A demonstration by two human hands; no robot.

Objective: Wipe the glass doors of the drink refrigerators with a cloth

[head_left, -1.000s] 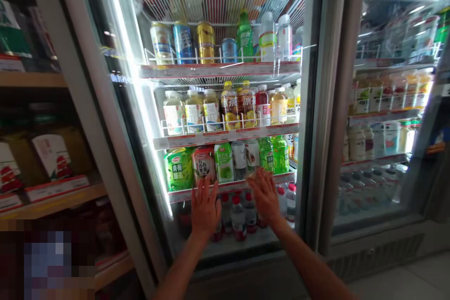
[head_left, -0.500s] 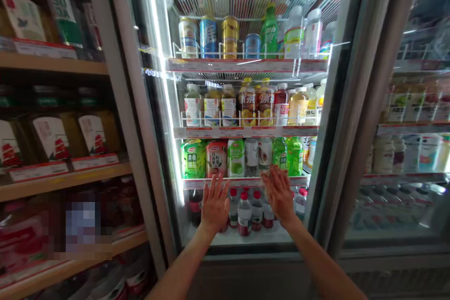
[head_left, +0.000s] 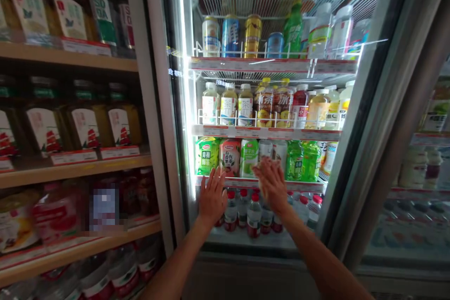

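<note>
Both hands are raised before the glass door [head_left: 225, 255] of a lit drinks fridge. My left hand [head_left: 213, 199] lies flat with its fingers stretched upward, holding nothing; it appears to rest on the glass, in front of the lower shelf edge. My right hand [head_left: 274, 187] leans to the left against the door. Under its palm and fingers shows the edge of what looks like a pale cloth [head_left: 263, 186], mostly hidden by the hand. Behind the glass, near my hands, stand a red tea bottle [head_left: 230, 157], a green carton-like bottle [head_left: 249, 158] and red-capped bottles [head_left: 254, 218].
Upper fridge shelves carry cans [head_left: 252, 36] and tea bottles [head_left: 228, 105]. An open wooden shelf [head_left: 105, 166] with large juice bottles [head_left: 84, 126] stands close on the left. Another fridge door [head_left: 386, 206] is at the right, past a metal frame [head_left: 383, 150].
The view has turned to the left, so the fridge sits further right in it. My right hand has moved left across the glass, closer to my left hand, which stays flat.
</note>
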